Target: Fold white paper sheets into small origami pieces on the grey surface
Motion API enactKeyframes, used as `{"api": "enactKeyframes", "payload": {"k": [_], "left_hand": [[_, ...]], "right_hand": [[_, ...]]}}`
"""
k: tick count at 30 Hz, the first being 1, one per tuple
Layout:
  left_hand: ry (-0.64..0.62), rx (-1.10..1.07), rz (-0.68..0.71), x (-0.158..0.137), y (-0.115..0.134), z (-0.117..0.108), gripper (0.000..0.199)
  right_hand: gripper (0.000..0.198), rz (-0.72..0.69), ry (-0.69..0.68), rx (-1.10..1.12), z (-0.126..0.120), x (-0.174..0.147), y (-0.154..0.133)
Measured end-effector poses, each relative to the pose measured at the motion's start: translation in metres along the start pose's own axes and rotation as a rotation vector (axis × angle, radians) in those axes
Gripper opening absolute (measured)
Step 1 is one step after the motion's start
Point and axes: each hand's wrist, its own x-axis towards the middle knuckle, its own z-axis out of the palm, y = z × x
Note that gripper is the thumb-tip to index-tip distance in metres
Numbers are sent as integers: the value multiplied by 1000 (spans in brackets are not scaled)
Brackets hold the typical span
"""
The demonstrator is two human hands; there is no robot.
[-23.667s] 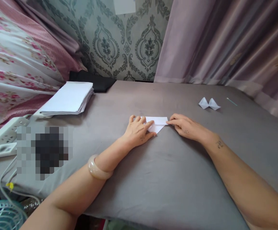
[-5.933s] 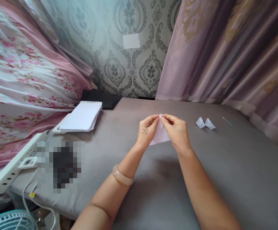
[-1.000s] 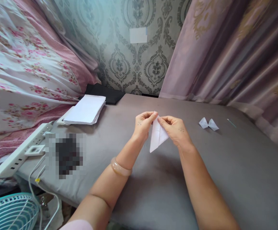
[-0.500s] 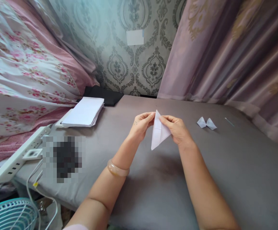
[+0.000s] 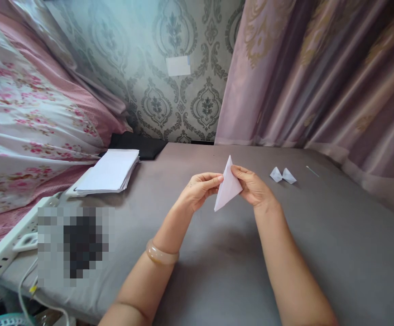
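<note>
A white sheet of paper folded into a triangle [image 5: 228, 188] is held up above the grey-covered table [image 5: 190, 253], its point upward. My left hand [image 5: 202, 188] pinches its left edge between thumb and fingers. On the other side, my right hand [image 5: 253, 185] grips the right edge near the top, with the thumb in front and the fingers partly hidden behind the paper. To the right on the table lies a small folded white paper piece [image 5: 283, 174] with two pointed halves.
A stack of white paper [image 5: 107, 171] lies at the back left, near a black folded item [image 5: 139, 144]. Along the left edge runs a white power strip [image 5: 10, 246] with cables. A thin white stick [image 5: 312, 171] lies at the right. A blurred-out dark patch [image 5: 83, 244] covers something at the left.
The folded paper has turned slightly, so its front face looks narrower on the left. My left hand has slid lower along its edge. The view has shifted to the right.
</note>
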Motion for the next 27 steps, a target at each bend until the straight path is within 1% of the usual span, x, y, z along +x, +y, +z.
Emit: {"api": "enactKeyframes", "payload": {"k": [2,5,8,10,11,12,13,15,16,17,18,19,21,24,26,27], "left_hand": [[31,92,51,-1,1,0,27],[72,251,125,-1,2,-1,23],[11,355,138,0,-1,-3,18],[-42,412,145,1,-4,-5,19],[-40,444,165,1,-6,-6,19],[-5,484,197,2,-7,-7,20],[63,540,242,2,-8,-8,19],[255,686,345,2,-8,-10,16],[339,761,392,2,-7,-11,16],[397,823,434,1,-6,-11,15],[427,872,472,1,-5,-11,15],[444,909,504,0,-4,-11,16],[467,968,547,-1,-2,-10,20],[488,999,581,-1,-3,-9,24],[514,940,583,1,-4,-10,27],[530,891,567,3,-5,-10,32]], "right_hand": [[35,-30,8,-24,-1,1,2],[36,-139,60,-121,-1,3,7],[35,-291,68,-312,3,4,10],[34,-399,40,-452,7,3,11],[33,-463,31,-522,9,2,12],[33,-529,28,-596,12,1,12],[36,-591,33,-670,15,-1,13],[55,-668,56,-798,21,-4,16],[66,-680,71,-847,25,-6,19],[74,-680,81,-883,29,-8,21],[76,-683,99,-910,33,-9,24],[74,-695,128,-933,37,-11,26],[60,-720,213,-979,42,-13,30],[40,-693,297,-1078,42,-14,29],[39,-675,295,-1138,39,-14,28],[40,-680,291,-1150,38,-13,27]]}}
